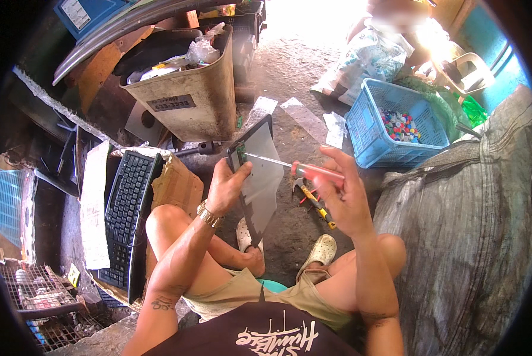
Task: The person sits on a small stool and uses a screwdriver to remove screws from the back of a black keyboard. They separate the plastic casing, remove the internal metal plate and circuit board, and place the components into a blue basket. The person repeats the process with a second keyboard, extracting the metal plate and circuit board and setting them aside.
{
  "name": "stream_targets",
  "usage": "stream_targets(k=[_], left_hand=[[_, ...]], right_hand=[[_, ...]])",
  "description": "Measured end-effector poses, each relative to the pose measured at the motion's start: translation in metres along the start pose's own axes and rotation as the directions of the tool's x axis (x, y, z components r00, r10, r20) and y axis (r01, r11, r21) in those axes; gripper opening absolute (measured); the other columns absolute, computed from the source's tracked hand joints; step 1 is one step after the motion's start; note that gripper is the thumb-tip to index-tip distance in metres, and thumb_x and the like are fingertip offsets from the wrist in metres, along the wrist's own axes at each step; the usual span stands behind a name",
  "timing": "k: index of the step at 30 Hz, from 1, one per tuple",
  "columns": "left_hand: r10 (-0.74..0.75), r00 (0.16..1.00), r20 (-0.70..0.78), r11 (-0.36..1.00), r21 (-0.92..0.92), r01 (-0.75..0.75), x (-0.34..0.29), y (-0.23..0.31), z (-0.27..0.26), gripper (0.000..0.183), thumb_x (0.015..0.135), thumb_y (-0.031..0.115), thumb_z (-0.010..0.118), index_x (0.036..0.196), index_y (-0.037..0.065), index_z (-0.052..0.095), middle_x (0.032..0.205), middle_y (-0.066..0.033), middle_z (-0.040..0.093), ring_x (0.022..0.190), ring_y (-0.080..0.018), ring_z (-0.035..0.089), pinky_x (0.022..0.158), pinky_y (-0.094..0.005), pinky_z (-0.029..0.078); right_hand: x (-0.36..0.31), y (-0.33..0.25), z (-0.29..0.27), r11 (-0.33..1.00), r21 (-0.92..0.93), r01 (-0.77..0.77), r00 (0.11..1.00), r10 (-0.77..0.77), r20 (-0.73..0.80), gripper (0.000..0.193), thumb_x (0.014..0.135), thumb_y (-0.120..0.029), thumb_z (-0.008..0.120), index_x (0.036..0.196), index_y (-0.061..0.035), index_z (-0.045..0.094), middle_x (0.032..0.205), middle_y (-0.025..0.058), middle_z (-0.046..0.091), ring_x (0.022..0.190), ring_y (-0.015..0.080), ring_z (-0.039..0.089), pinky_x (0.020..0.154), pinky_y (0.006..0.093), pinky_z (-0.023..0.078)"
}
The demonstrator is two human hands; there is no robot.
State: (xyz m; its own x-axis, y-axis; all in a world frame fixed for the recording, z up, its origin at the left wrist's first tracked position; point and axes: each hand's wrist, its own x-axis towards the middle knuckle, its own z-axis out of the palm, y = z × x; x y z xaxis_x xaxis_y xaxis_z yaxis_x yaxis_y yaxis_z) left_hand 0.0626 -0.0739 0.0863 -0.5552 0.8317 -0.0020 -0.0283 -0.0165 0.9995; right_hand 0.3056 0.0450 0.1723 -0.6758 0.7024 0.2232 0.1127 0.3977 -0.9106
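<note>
My left hand [225,190] grips one end of an opened keyboard [259,199], a long dark casing with a greyish translucent sheet, tilted upright over my feet. At the gripped end sits a small green circuit board [241,153]. In my right hand [350,202] is a screwdriver [319,172] with a translucent red handle. Its thin metal shaft points left and the tip meets the circuit board or lies just in front of it; I cannot tell which. Below my right hand, a yellow-and-black hand tool [314,203] lies on the floor.
A black keyboard [129,207] leans on a torn cardboard box [177,184] at left. Beyond stands a dirty beige bin [189,101] full of scrap. At right are a blue crate [390,151] with colourful bottle caps and a big grey woven sack [462,249]. Another person sits at the far right.
</note>
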Motion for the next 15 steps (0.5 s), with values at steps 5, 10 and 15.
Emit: stream_targets(k=[5, 10, 15], left_hand=[[0.022, 1.0, -0.013, 0.999, -0.04, -0.023, 0.0008, -0.0041, 0.0, 0.017, 0.101, 0.016, 0.068, 0.096, 0.0, 0.065, 0.082, 0.0039, 0.063, 0.074, -0.0056, 0.052, 0.066, -0.029, 0.045], [0.014, 1.0, 0.001, 0.996, -0.083, -0.014, 0.001, -0.0071, 0.0001, 0.018, 0.102, 0.017, 0.068, 0.098, -0.001, 0.065, 0.084, 0.0026, 0.064, 0.076, -0.006, 0.054, 0.067, -0.0292, 0.047], [0.02, 1.0, 0.016, 0.996, -0.084, -0.019, -0.0007, -0.0074, 0.0027, 0.021, 0.101, 0.019, 0.069, 0.097, -0.002, 0.066, 0.085, 0.0019, 0.066, 0.075, -0.0063, 0.054, 0.066, -0.0303, 0.048]], right_hand=[[0.0017, 0.0025, -0.0007, 0.976, -0.123, -0.181, 0.981, 0.188, 0.046, 0.036, 0.107, -0.022, 0.059, 0.14, -0.0092, 0.053, 0.073, 0.0021, 0.065, 0.07, 0.0095, 0.06, 0.068, 0.0259, 0.049], [-0.0012, 0.0, -0.0033, 0.993, 0.112, -0.041, 0.999, 0.039, 0.017, 0.042, 0.107, -0.022, 0.058, 0.146, -0.01, 0.049, 0.075, 0.0009, 0.066, 0.07, 0.0061, 0.058, 0.063, 0.0244, 0.047], [-0.0014, -0.0008, -0.0088, 0.993, 0.088, -0.075, 0.996, 0.07, 0.062, 0.049, 0.106, -0.019, 0.059, 0.153, -0.0118, 0.046, 0.077, -0.0015, 0.066, 0.068, 0.0038, 0.055, 0.059, 0.0227, 0.043]])
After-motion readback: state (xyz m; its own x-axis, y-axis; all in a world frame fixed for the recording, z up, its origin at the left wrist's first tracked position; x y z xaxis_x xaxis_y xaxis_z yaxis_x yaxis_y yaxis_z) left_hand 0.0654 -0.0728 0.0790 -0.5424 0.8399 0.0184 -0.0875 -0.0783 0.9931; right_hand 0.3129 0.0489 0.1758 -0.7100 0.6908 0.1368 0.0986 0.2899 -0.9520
